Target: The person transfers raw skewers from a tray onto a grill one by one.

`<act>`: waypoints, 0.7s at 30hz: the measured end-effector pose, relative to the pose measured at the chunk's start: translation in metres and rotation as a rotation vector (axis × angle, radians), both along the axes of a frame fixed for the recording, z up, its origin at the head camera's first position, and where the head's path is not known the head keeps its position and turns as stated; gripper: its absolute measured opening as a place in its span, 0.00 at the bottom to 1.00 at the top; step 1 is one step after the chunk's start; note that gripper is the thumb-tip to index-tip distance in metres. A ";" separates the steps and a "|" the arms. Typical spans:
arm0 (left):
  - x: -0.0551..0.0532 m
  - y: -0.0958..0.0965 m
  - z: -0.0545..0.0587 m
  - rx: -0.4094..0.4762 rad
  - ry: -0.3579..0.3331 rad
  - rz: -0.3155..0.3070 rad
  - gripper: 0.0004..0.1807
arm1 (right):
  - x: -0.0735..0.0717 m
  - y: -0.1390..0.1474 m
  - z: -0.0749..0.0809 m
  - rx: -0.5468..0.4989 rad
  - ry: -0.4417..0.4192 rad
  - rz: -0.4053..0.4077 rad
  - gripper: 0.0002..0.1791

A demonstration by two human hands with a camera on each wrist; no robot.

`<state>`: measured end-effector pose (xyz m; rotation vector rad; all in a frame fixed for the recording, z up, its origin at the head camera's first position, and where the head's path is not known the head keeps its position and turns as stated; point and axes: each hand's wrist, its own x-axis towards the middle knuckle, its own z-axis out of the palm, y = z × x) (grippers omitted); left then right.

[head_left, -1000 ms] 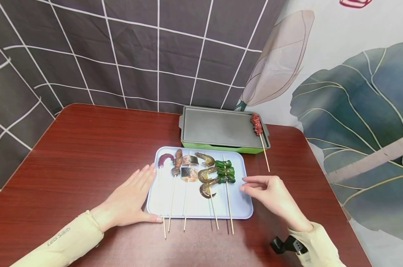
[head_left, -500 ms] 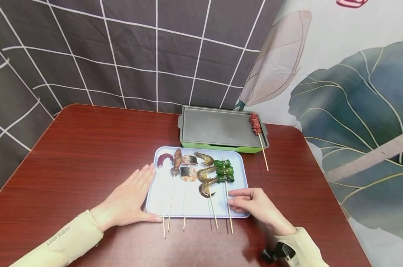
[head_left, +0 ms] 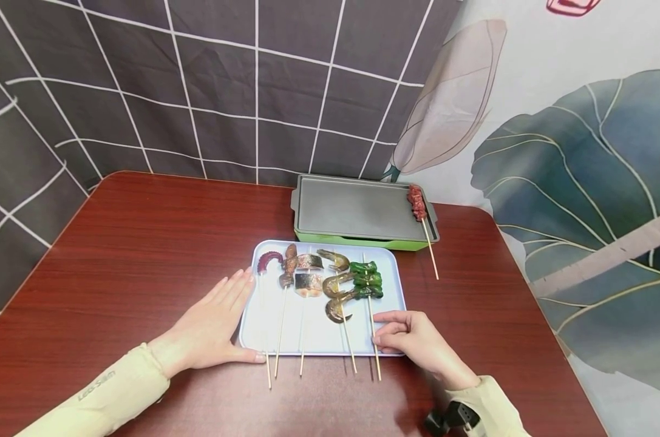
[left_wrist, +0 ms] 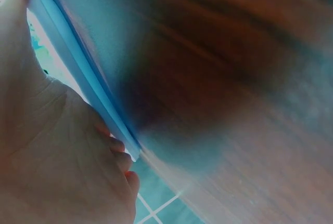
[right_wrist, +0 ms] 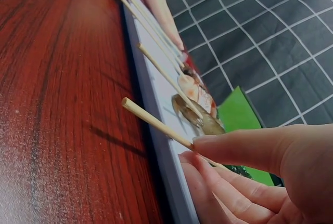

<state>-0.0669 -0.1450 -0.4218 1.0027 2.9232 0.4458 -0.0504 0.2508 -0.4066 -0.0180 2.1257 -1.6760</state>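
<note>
On a pale blue tray (head_left: pixel 324 334) lie several skewers, their sticks jutting past its near rim. My right hand (head_left: pixel 411 337) pinches the stick of the green vegetable skewer (head_left: pixel 367 280) between thumb and fingers; the right wrist view shows this stick (right_wrist: pixel 156 123) close over the tray rim. To its left are a shrimp skewer (head_left: pixel 337 286), a fish-piece skewer (head_left: pixel 309 283), a brown meat skewer (head_left: pixel 288 267) and a curled purple tentacle skewer (head_left: pixel 269 260). My left hand (head_left: pixel 209 328) rests along the tray's left edge, fingers straight, thumb at the near left corner.
Behind the tray stands a green grill with a grey flat plate (head_left: pixel 357 206). A red meat skewer (head_left: pixel 417 203) lies at its right end, stick pointing toward me. The reddish wooden table (head_left: pixel 160 243) meets a dark checked cloth (head_left: pixel 215 91) at the back.
My right hand has moved left and toward me from the tray's right edge to the green vegetable skewer's stick, and its fingers have closed on it. The left hand stays put.
</note>
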 end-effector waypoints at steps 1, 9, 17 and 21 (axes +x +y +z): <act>0.000 0.000 0.000 0.001 0.003 -0.002 0.71 | 0.000 0.000 0.000 0.006 0.005 0.001 0.25; -0.001 0.000 -0.001 -0.002 -0.011 0.001 0.72 | 0.001 -0.002 -0.001 0.014 0.021 0.002 0.25; -0.001 0.000 -0.001 -0.003 -0.029 0.007 0.72 | 0.003 0.001 -0.001 -0.033 -0.034 -0.040 0.26; 0.000 0.000 -0.001 -0.009 -0.027 0.008 0.72 | 0.004 0.001 -0.001 -0.050 -0.049 -0.061 0.27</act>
